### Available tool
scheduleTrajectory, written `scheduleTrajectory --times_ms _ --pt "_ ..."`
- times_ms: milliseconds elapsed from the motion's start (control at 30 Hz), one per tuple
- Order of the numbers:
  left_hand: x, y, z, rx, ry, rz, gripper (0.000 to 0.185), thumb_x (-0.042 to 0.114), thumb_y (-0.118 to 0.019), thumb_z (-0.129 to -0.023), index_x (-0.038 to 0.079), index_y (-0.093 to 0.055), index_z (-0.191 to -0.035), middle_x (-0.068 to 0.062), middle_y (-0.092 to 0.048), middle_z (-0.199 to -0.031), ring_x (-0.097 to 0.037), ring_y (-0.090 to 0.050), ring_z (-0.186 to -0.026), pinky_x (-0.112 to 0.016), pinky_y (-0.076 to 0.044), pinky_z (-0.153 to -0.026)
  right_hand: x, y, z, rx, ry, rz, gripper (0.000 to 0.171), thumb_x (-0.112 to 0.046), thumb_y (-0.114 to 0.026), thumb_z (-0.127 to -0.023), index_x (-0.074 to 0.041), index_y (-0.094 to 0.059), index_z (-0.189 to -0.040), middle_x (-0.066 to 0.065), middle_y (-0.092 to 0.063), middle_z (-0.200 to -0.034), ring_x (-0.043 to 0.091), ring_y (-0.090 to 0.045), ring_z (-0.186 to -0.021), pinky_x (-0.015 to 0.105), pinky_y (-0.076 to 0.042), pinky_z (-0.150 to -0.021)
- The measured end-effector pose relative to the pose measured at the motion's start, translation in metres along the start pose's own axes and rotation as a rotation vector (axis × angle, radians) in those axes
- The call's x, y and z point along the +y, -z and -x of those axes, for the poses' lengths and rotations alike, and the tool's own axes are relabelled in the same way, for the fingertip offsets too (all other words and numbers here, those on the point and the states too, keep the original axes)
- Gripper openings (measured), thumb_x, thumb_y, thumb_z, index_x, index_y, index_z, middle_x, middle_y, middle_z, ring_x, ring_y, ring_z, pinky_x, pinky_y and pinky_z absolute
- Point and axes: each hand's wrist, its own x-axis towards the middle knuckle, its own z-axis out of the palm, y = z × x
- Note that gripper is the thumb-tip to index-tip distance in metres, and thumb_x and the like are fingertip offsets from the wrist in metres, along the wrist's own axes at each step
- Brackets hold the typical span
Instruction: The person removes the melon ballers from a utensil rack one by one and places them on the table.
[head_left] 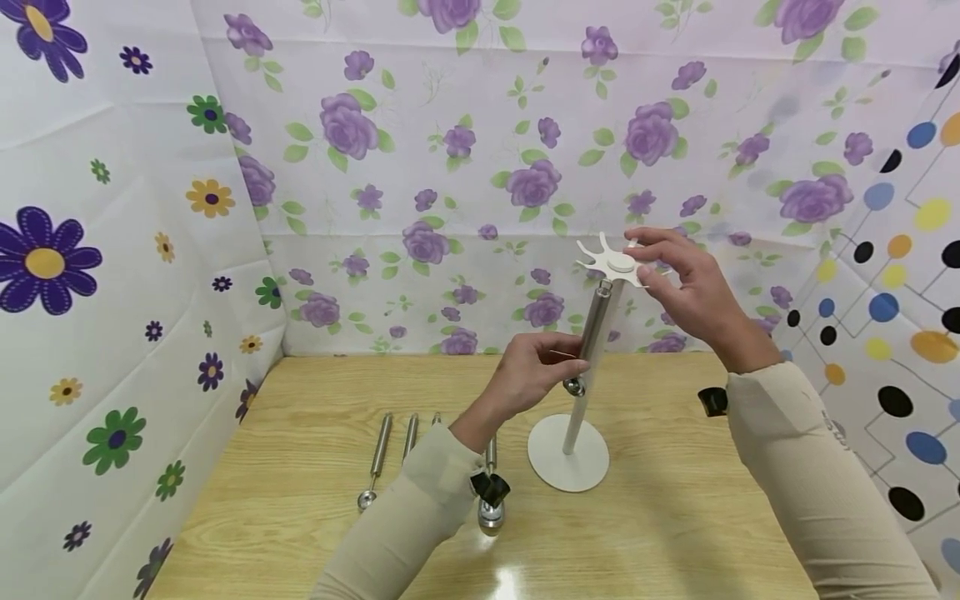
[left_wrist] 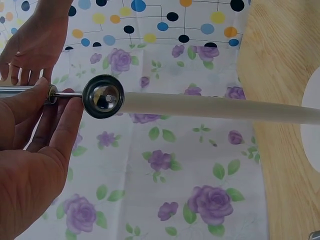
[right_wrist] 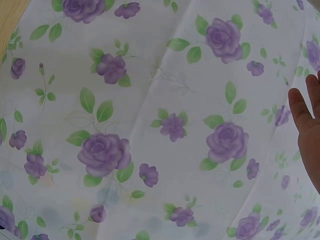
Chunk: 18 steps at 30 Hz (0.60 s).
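Note:
A white stand, round base (head_left: 567, 457) and slim pole (left_wrist: 215, 106), rises from the wooden table (head_left: 285, 517). Its slotted top disc (head_left: 617, 265) is pinched at the right edge by my right hand (head_left: 647, 257), fingers above and thumb below. My left hand (head_left: 573, 364) grips a steel scoop tool (head_left: 594, 329) near its lower end, thumb and fingers round the thin neck. The tool stands nearly upright against the pole, its upper end just under the disc. Its small round scoop head (left_wrist: 103, 96) shows in front of the pole. Only right-hand fingertips (right_wrist: 306, 125) show in the right wrist view.
Several more steel scoop tools (head_left: 378, 458) lie on the table left of the stand, and one with a larger head (head_left: 491, 510) lies near my left forearm. Flowered sheets (head_left: 450, 167) wall in the back and left; a dotted sheet (head_left: 900, 292) stands on the right.

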Motion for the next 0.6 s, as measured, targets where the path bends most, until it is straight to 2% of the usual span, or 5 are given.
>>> scheduleTrajectory --times_ms 267,400,600 --pt "0.001 0.003 0.004 -0.01 -0.038 0.008 0.027 0.005 -0.073 -0.092 0.001 -0.072 -0.119 -0.013 -0.073 -0.11 -0.016 -0.07 -0.093 -0.031 -0.06 -0.081 0.002 0.0 0.001 0.011 0.007 -0.015 0.029 0.013 -0.056 -0.091 0.007 -0.068 -0.118 0.017 -0.056 -0.139 0.012 -0.045 -0.133 0.018 -0.036 -0.105" --pt "-0.005 0.009 0.008 -0.008 -0.048 -0.004 0.028 0.006 -0.072 -0.092 0.0 -0.072 -0.119 -0.013 -0.073 -0.109 -0.017 -0.07 -0.093 -0.028 -0.059 -0.081 0.001 0.0 0.001 0.011 -0.002 -0.016 0.028 0.011 -0.057 -0.092 0.006 -0.068 -0.118 0.016 -0.056 -0.139 0.018 -0.046 -0.133 0.017 -0.036 -0.105" --pt "-0.018 0.021 0.015 0.02 0.0 -0.026 0.025 0.007 -0.073 -0.092 0.0 -0.073 -0.117 -0.014 -0.073 -0.105 -0.021 -0.071 -0.091 -0.034 -0.059 -0.08 0.001 -0.001 0.0 0.014 -0.003 -0.032 0.027 0.01 -0.058 -0.093 0.007 -0.068 -0.117 0.017 -0.055 -0.139 0.016 -0.046 -0.133 0.018 -0.037 -0.105"
